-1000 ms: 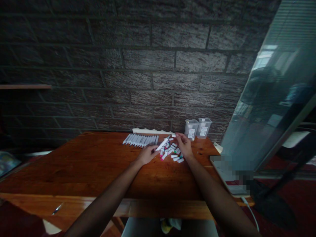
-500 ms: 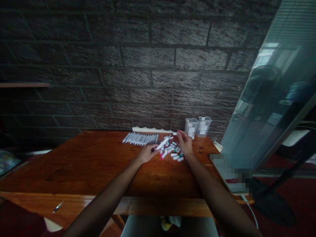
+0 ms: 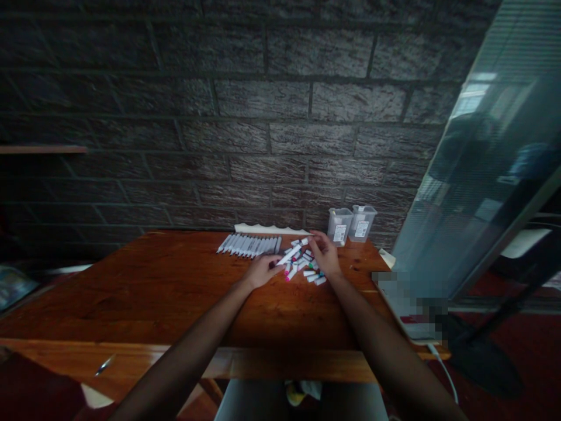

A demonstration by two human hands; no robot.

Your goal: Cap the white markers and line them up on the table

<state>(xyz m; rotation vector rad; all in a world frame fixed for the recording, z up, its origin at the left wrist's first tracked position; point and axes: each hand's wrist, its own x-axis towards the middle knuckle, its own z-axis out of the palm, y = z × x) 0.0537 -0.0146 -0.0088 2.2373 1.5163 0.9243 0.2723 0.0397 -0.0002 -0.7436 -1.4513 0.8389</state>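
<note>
My left hand (image 3: 262, 270) is closed around a white marker (image 3: 290, 255) that slants up to the right over the wooden table (image 3: 166, 292). My right hand (image 3: 324, 252) pinches a small white cap at the marker's upper tip (image 3: 304, 241). Under both hands lies a loose pile of marker caps (image 3: 307, 270) with pink, green and blue ends. A row of several white markers (image 3: 249, 245) lies side by side just left of the pile.
Two clear plastic containers (image 3: 349, 224) stand at the table's back right by the brick wall. A white scalloped strip (image 3: 267, 229) lies behind the marker row. A glass panel (image 3: 482, 175) leans at the right. A small metal object (image 3: 104, 366) lies on the front ledge.
My right hand lifted from the cap pile with a cap and brought it to the tip of the marker held in my left hand.
</note>
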